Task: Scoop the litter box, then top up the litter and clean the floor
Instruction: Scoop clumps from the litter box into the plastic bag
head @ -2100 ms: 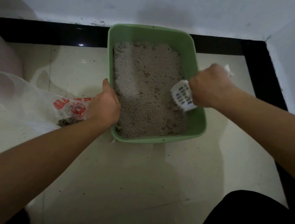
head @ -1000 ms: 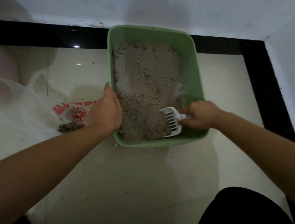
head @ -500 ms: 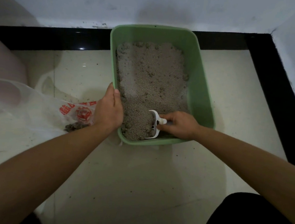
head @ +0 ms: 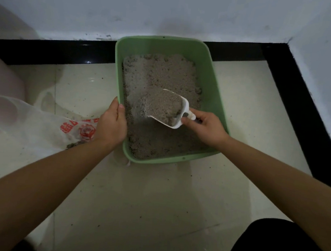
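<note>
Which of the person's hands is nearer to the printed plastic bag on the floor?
Left. The left hand grips the left rim of the green litter box, right beside the bag; the right hand holds the white scoop over the litter, across the box from it.

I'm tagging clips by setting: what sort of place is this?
Likely a room corner in a home: green litter box on glossy cream floor tiles, black border strip, two white walls meeting.

Red print on the plastic bag (head: 40, 126) (blurred, nothing legible)
</note>
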A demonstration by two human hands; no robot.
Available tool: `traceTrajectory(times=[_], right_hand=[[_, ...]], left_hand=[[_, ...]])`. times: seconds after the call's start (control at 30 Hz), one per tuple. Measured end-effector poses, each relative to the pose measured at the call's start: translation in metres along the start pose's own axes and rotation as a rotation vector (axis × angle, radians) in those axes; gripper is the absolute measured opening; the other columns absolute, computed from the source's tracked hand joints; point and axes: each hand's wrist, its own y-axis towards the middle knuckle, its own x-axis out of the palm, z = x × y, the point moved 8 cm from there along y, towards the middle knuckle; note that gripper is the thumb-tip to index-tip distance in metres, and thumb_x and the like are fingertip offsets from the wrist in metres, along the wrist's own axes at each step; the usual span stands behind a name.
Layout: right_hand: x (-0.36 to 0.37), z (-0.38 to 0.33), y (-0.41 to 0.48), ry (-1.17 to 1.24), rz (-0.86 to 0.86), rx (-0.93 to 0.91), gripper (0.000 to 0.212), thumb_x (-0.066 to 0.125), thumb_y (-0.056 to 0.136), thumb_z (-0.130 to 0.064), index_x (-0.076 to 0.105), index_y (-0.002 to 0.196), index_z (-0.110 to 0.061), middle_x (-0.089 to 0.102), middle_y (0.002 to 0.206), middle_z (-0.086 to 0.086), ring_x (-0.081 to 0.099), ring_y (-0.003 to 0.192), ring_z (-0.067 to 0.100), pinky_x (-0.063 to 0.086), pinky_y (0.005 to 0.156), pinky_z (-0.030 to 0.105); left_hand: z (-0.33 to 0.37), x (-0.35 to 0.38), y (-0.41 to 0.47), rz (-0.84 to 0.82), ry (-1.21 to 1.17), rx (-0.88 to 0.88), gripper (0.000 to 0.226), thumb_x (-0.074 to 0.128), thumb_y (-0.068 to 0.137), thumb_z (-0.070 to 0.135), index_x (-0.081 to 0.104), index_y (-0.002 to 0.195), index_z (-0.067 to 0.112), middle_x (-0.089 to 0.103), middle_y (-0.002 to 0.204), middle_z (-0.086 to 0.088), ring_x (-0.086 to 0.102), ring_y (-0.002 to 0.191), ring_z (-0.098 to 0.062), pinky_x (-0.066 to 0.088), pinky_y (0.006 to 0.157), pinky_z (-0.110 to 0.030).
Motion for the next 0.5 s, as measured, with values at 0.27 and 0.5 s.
traceTrajectory(times=[0.27, 0.5], right_hand=[[-0.017, -0.005, -0.009, -0.015, 0.057, -0.035, 0.05, 0.058, 0.078, -0.071, 0.057, 0.126, -0.054, 0.073, 0.11, -0.016, 0.067, 0.105, 0.007, 0.054, 0.093, 0.046], [-0.017, -0.007, -0.01, 0.022, 0.053, -0.048, 0.045, 0.06, 0.084, -0.062, 0.06, 0.127, -0.049, 0.069, 0.089, -0.029, 0.063, 0.085, -0.003, 0.054, 0.087, 0.036]], left_hand=[[0.008, -0.003, 0.003, -0.018, 0.027, 0.075, 0.037, 0.033, 0.105, 0.023, 0.05, 0.13, 0.004, 0.063, 0.111, -0.022, 0.059, 0.1, -0.036, 0.045, 0.082, -0.04], [0.007, -0.004, 0.004, -0.027, 0.048, 0.073, 0.034, 0.032, 0.104, 0.025, 0.052, 0.125, 0.006, 0.063, 0.102, -0.022, 0.06, 0.09, -0.037, 0.048, 0.075, -0.042]])
